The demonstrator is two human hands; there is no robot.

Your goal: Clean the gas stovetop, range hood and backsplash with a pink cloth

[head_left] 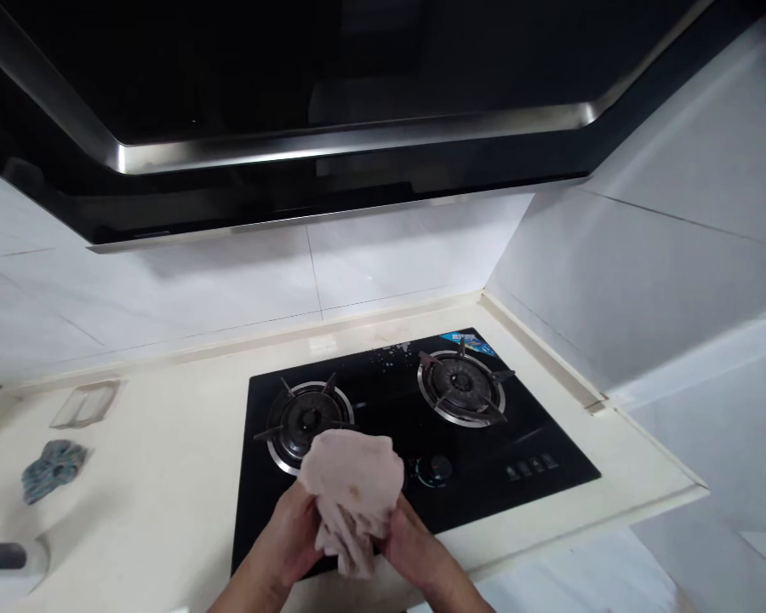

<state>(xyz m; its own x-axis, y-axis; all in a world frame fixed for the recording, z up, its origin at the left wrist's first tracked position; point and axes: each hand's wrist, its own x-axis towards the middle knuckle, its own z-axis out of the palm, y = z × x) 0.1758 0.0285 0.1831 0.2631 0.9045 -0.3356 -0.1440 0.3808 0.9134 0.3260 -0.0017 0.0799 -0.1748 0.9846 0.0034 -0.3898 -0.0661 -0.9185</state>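
Note:
A pale pink cloth (354, 477), bunched up and marked with a small brownish spot, is held between both hands over the front of the black gas hob (383, 400). My left hand (297, 528) grips its left side, and my right hand (405, 541) has the right side. Folds of the cloth hide most of my fingers. Behind it sits the left burner (310, 419), partly covered from view. The right burner (461, 383) shows whole, with its pan supports. A control knob (435, 468) lies just right of the cloth. Whitish drops or specks dot the hob's back edge.
A black range hood (332, 187) overhangs the hob. On the cream counter (166, 477) to the left lie a crumpled blue-grey cloth (54, 468) and a clear shallow tray (86, 404). A white appliance (13, 566) stands at the lower left. Tiled walls close off the back and right.

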